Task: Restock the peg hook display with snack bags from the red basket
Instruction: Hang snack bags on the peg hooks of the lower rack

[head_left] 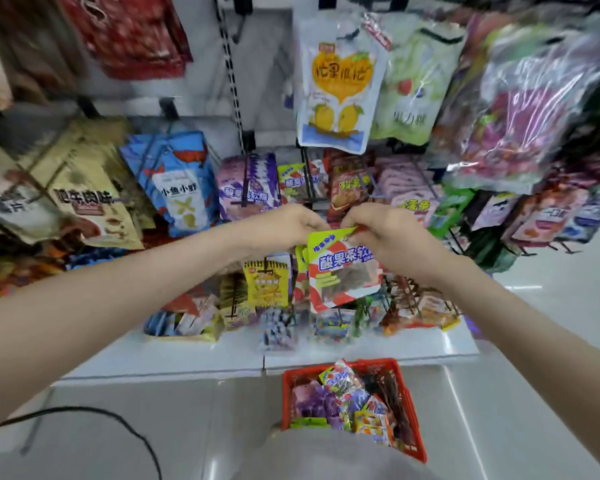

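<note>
- My right hand (392, 237) grips the top edge of a snack bag (340, 275), with the fingers curled over its green header.
- My left hand (284, 223) is curled too, and its fingertips meet at the bag's top left corner. I cannot tell whether they pinch the bag or something behind it.
- The bag is green at the top with red and white stripes. It hangs tilted from my hands in front of the middle rows of the peg display (231, 81).
- Green edges of like bags (300, 258) show just behind its left side.
- A yellow bag (265, 282) hangs just left of the held one.
- Higher on the display, a purple bag (246, 188) and a blue fish bag (177, 188) hang to the left of my hands.
- A white mango bag (336, 81) hangs straight above them.
- The print on the bags at the far right is too blurred to read.
- The red basket (285, 400) stands on the floor (118, 427), close to the front edge of the display's white base (187, 358). It sits well below my hands.
- It holds a loose heap of bags: purple ones at its left, one striped like mine near the back edge, and yellow-orange ones near the front.
- A black cable (84, 410) curves across the floor towards the lower left.
</note>
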Demonstrator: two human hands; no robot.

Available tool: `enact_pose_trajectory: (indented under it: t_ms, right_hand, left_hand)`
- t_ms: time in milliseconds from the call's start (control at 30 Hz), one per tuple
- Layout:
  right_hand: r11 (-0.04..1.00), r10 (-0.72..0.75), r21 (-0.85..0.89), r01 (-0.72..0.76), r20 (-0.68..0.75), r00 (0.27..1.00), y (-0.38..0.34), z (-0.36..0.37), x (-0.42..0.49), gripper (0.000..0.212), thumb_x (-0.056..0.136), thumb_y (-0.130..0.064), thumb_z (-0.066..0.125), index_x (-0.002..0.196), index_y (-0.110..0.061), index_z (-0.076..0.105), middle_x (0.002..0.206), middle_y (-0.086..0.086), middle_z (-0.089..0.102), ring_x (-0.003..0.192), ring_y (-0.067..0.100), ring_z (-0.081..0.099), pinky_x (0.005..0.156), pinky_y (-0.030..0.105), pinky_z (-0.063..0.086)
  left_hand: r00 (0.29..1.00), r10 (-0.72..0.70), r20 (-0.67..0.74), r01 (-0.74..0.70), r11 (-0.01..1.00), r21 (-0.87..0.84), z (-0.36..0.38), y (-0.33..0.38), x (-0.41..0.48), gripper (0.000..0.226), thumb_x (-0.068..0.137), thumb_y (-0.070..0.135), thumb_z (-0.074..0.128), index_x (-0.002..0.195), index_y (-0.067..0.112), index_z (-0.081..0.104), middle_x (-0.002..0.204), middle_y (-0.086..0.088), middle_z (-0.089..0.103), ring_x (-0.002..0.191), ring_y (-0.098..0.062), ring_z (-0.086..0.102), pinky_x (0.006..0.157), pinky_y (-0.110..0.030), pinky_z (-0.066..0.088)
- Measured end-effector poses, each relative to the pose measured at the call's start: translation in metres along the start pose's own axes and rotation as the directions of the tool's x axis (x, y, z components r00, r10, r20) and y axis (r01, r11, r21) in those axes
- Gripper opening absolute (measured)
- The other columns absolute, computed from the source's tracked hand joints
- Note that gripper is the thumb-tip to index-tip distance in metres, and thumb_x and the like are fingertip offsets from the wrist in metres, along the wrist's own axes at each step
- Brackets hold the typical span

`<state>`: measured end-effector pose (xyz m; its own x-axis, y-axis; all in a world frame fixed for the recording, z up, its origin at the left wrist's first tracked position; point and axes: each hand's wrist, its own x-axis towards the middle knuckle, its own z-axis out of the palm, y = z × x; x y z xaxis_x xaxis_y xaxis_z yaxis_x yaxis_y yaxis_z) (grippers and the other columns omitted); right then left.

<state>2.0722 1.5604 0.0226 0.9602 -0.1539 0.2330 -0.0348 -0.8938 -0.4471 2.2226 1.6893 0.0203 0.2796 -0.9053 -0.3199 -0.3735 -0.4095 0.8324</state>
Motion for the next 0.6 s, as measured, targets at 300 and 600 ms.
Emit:
enact_pose_trajectory:
  t_ms: [300,600]
  right_hand:
    - [1.0,-0.005,0.019,0.004,0.036,0.999,-0.013,0.01,0.04,0.017,0.086,-0.005,0.061,0.092,-0.016,0.05,0.07,0.003,0.055,0.068,0.005,0.046,0.055,0.016,0.032]
    - [1.0,0.004,0.014,-0.004,-0.024,1.0,0.001,0.016,0.055,0.032,0.088,-0.004,0.057,0.089,-0.03,0.039,0.081,-0.002,0.059,0.08,0.023,0.052,0.064,0.037,0.042]
  left_hand:
    - [0.999,-0.009,0.036,0.017,0.976,-0.219,-0.039,-0.009,-0.006,0.017,0.096,0.013,0.054,0.088,0.017,0.068,0.064,0.013,0.069,0.058,0.005,0.06,0.053,-0.011,0.046]
    - [0.997,-0.002,0.072,0.018,0.975,-0.22,-0.051,-0.006,0.007,0.014,0.094,0.013,0.057,0.091,0.012,0.07,0.083,-0.003,0.068,0.071,-0.005,0.059,0.07,-0.019,0.051]
